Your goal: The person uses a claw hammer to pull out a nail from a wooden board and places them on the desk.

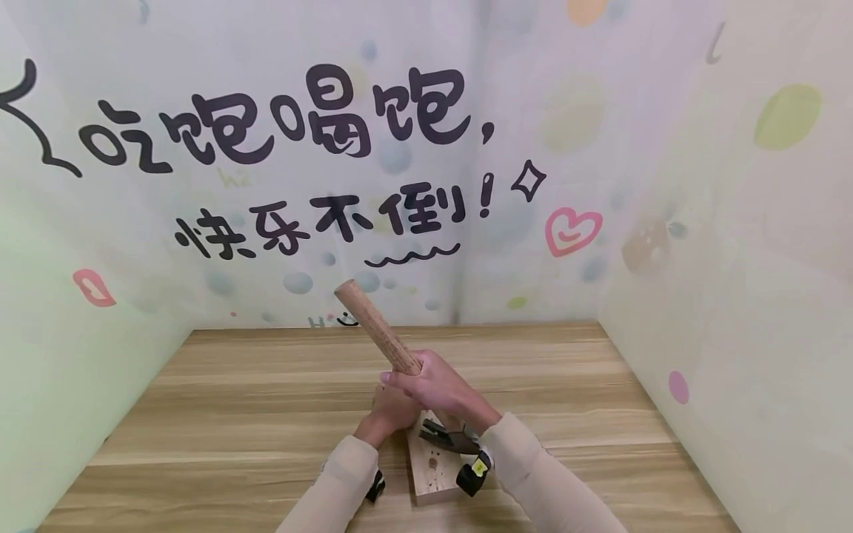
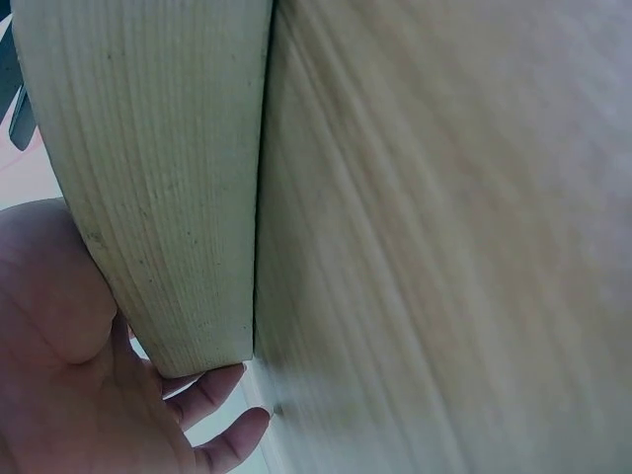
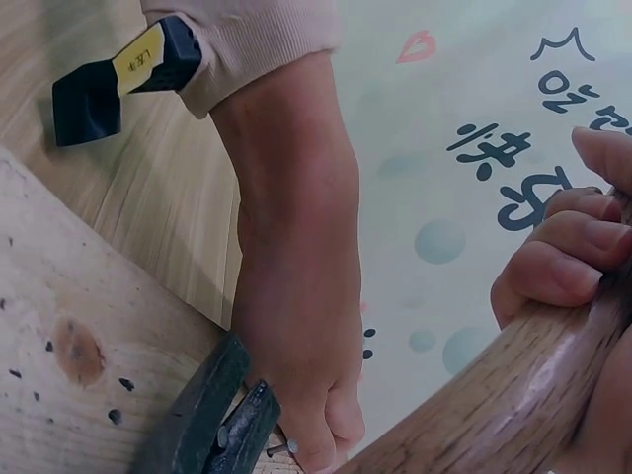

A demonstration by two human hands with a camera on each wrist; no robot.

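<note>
My right hand (image 1: pixel 436 386) grips the wooden handle of a claw hammer (image 1: pixel 376 326), its fingers wrapped round it. The handle tilts up and away to the left. Its dark claw (image 3: pixel 202 410) lies low over a pale wooden block (image 1: pixel 429 470), and a small nail (image 3: pixel 280 448) shows right by the claw tips in the right wrist view. My left hand (image 1: pixel 395 407) holds the far end of the block, partly behind the right hand. In the left wrist view its fingers (image 2: pixel 222 395) curl round the block's end.
The block lies on a wood-grain table (image 1: pixel 280 400). Printed cloth walls (image 1: pixel 506 281) stand behind the table and along both sides. Dark camera mounts (image 1: pixel 472 477) are strapped to the wrists, the right one close beside the block.
</note>
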